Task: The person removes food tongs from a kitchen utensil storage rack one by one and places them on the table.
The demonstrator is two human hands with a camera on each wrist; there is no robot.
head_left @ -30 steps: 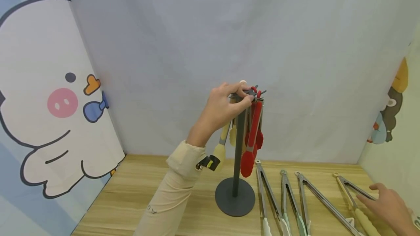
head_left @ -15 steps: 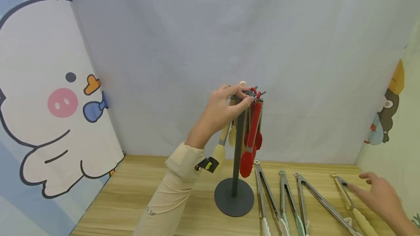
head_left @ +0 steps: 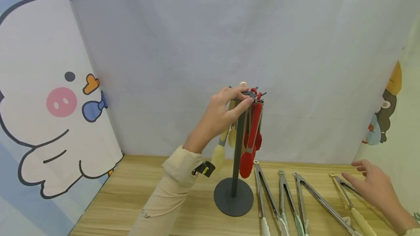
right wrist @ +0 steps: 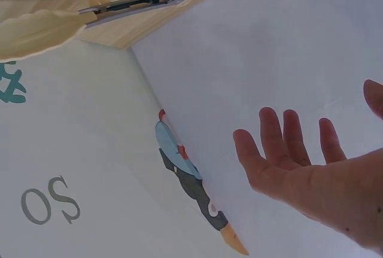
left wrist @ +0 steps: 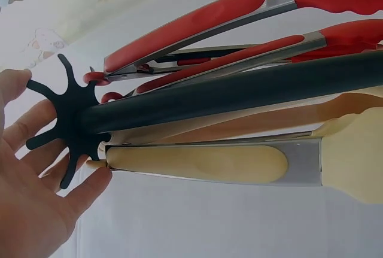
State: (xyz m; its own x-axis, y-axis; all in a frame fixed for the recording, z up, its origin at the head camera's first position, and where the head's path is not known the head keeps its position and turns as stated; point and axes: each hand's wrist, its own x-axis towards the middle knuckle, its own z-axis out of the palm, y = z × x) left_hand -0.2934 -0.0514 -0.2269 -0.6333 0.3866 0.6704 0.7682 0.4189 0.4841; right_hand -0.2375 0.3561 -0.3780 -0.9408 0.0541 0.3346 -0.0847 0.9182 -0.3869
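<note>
A dark utensil stand [head_left: 237,148] stands upright on a round base, with a ring of hooks at its top. My left hand [head_left: 218,110] holds that hooked top from above, its thumb and fingers spread round the hooks [left wrist: 72,114]. Red tongs [head_left: 252,137] hang on the stand's right side, and pale yellow tongs [left wrist: 197,163] hang by their end on the other. Over at the right, my right hand [head_left: 374,185] holds nothing, fingers loosely bent. It hovers close by another pair of pale yellow tongs [head_left: 361,221] lying spread on the table.
Between the stand and my right hand lie white-tipped tongs [head_left: 260,192], green-tipped tongs [head_left: 283,196] and another spread pair of tongs [head_left: 321,199], all on the wood-grain table [head_left: 147,181]. A grey cloth backdrop [head_left: 197,46] rises behind the table, with printed panels at both sides.
My right hand has moved up and left, away from the handles of the pale yellow tongs, to beside their hinge end. The left hand stays on the stand's top.
</note>
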